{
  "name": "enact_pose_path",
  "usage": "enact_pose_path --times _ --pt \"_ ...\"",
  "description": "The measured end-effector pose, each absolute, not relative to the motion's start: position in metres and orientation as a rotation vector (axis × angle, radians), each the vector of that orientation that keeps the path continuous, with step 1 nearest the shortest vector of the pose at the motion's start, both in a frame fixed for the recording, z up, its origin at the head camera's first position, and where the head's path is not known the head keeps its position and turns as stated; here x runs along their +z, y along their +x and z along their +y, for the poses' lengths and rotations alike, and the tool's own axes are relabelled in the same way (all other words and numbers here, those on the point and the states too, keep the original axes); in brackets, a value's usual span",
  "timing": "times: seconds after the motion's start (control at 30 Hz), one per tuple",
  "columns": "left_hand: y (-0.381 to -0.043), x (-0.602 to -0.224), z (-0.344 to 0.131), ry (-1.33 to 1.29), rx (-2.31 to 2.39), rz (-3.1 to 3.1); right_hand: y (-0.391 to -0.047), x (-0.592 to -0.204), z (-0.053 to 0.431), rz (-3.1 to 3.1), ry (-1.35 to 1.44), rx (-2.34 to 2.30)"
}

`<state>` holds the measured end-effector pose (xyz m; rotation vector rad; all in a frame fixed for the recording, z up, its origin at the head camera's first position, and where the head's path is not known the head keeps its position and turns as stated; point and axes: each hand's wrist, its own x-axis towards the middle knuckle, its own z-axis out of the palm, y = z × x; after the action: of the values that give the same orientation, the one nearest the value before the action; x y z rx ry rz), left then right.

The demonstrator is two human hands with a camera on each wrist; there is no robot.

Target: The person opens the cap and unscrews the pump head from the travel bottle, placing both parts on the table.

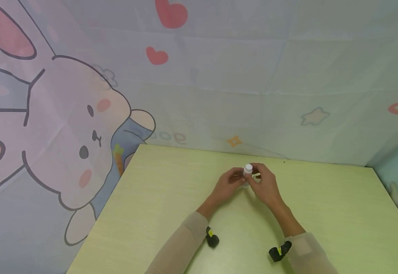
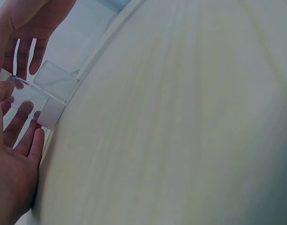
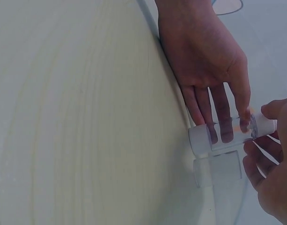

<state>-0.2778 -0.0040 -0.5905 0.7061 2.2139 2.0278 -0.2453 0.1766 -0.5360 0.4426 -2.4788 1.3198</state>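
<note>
In the head view, a small clear bottle (image 1: 246,184) with a white cap (image 1: 248,167) stands upright between the two hands, toward the table's back. My left hand (image 1: 225,186) holds the bottle's clear body; in the right wrist view its thumb and fingers lie about the body, above the white base (image 3: 199,140). My right hand (image 3: 280,176) has thumb and fingers at the white cap (image 3: 265,126), pinching it. Close beside the bottle stands a clear, cup-like piece (image 3: 218,169), also visible as a clear piece (image 2: 56,80) in the left wrist view. Fingers partly hide the bottle.
The pale yellow-green table (image 1: 171,198) ends at a back edge just beyond the hands. Behind it hangs a cloth (image 1: 219,76) printed with a rabbit and hearts. Black wrist devices (image 1: 212,238) sit at both sleeve cuffs.
</note>
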Motion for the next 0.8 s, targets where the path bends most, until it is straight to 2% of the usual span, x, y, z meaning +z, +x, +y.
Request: enact_pose_path --times 0.8 --pt "-0.2759 -0.588 -0.005 0.636 2.015 2.22 -0.2463 -0.5346 0.1726 -2.427 0.339 1.368"
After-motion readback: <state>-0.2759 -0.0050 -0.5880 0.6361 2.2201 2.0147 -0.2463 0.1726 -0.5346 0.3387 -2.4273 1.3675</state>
